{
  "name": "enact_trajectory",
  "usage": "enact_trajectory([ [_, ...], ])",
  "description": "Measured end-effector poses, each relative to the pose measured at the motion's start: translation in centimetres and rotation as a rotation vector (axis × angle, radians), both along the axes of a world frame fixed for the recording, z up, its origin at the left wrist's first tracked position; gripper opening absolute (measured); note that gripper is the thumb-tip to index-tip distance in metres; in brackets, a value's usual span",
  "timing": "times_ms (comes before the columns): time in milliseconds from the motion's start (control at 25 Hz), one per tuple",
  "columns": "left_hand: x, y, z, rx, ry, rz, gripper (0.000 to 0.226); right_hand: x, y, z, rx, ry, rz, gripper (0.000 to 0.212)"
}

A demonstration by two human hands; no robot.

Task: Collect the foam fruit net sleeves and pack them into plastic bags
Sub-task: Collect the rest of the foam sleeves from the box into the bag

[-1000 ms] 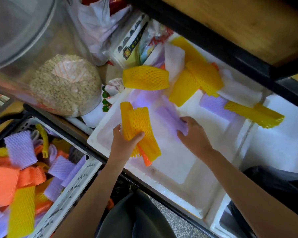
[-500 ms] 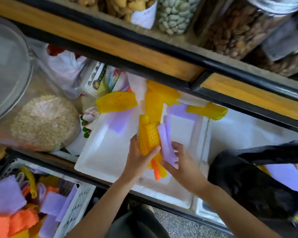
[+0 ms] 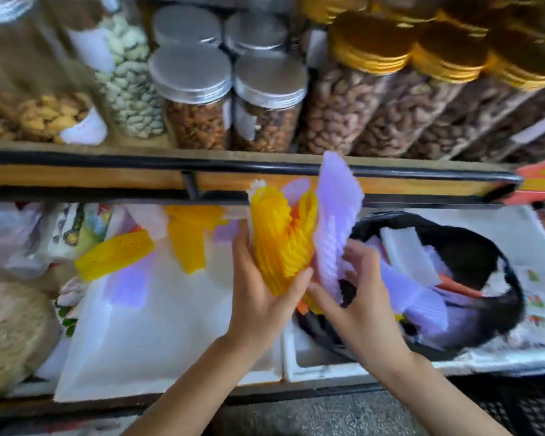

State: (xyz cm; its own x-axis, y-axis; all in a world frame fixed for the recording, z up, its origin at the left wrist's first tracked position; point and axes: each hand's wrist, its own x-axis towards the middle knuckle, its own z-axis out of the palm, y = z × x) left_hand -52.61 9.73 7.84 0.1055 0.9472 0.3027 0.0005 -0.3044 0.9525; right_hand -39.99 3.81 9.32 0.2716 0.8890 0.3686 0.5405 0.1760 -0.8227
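Behind purple sleeves (image 3: 334, 215), half-hidden black bag (image 3: 482, 247)

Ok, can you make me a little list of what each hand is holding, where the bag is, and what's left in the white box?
left hand: grips a bunch of yellow sleeves
right hand: holds a purple sleeve against that bunch
black bag: open, just right of the hands, with purple and white sleeves inside
white foam box: a loose yellow sleeve lies at its far left edge
shelf above: jars of nuts and seeds
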Motion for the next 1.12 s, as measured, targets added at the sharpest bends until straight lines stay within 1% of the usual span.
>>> enact_trajectory([
  [40,1.8,-0.4,1.4,0.041,-0.015,-0.027,0.068,1.4,-0.8,0.9,0.079,0.02,-0.038,0.045],
  [120,5.3,-1.2,3.7,0.117,-0.008,-0.102,0.072,4.5,-2.1,2.2,0.195,0.042,-0.136,0.033],
  [200,8.8,-1.9,5.4,0.168,0.03,-0.158,0.075,8.3,-3.4,2.9,0.242,0.062,-0.255,0.025],
  [280,11.8,-2.4,6.4,0.166,0.037,-0.183,0.074,12.5,-4.9,3.1,0.21,0.098,-0.353,0.024],
  [320,12.8,-2.3,6.4,0.169,0.044,-0.177,0.075,14.3,-5.4,3.0,0.174,0.083,-0.38,0.025],
  [400,14.2,-2.2,6.2,0.197,0.107,-0.151,0.078,17.4,-6.0,2.0,0.038,0.025,-0.387,0.025],
  [440,14.9,-2.2,5.9,0.206,0.151,-0.143,0.077,18.9,-6.1,1.1,-0.052,-0.031,-0.373,0.026],
  [480,15.3,-2.1,5.7,0.206,0.194,-0.141,0.077,20.0,-6.2,0.1,-0.135,-0.149,-0.359,0.026],
  [560,16.0,-2.2,5.3,0.198,0.271,-0.139,0.077,22.2,-5.9,-2.6,-0.309,-0.472,-0.295,0.035],
  [600,16.4,-2.2,5.2,0.198,0.307,-0.139,0.079,22.8,-5.8,-3.5,-0.422,-0.587,-0.206,0.04],
  [640,17.0,-2.2,5.1,0.197,0.344,-0.141,0.082,23.1,-5.9,-4.2,-0.523,-0.658,-0.094,0.047],
  [680,17.6,-2.2,5.2,0.195,0.384,-0.149,0.084,23.1,-6.2,-4.4,-0.574,-0.703,0.013,0.059],
  [720,18.1,-2.2,5.2,0.194,0.428,-0.161,0.085,23.0,-6.5,-4.8,-0.548,-0.735,0.079,0.071],
  [760,18.7,-2.3,5.1,0.198,0.484,-0.17,0.086,23.2,-6.9,-5.2,-0.474,-0.754,0.087,0.077],
  [800,19.4,-2.4,5.0,0.208,0.547,-0.17,0.085,23.5,-7.3,-5.2,-0.312,-0.783,0.044,0.07],
  [880,20.7,-2.6,4.7,0.247,0.691,-0.158,0.084,25.0,-7.8,-4.8,0.01,-0.803,-0.089,0.039],
  [920,21.3,-2.8,4.5,0.262,0.768,-0.162,0.083,25.7,-8.0,-4.3,0.078,-0.802,-0.168,0.036],
  [960,21.9,-3.0,4.2,0.274,0.847,-0.178,0.081,26.7,-8.1,-4.0,0.074,-0.799,-0.253,0.043],
  [1000,22.5,-3.2,3.9,0.289,0.93,-0.204,0.08,27.7,-8.2,-3.4,-0.005,-0.768,-0.309,0.05],
  [1040,23.0,-3.4,3.4,0.309,1.016,-0.239,0.079,28.6,-8.3,-3.1,-0.13,-0.694,-0.329,0.055],
  [1080,23.5,-3.6,2.9,0.331,1.099,-0.277,0.079,29.4,-8.4,-3.0,-0.277,-0.588,-0.312,0.055],
  [1120,23.8,-3.8,2.3,0.348,1.176,-0.317,0.08,30.0,-8.5,-3.0,-0.411,-0.486,-0.289,0.049],
])
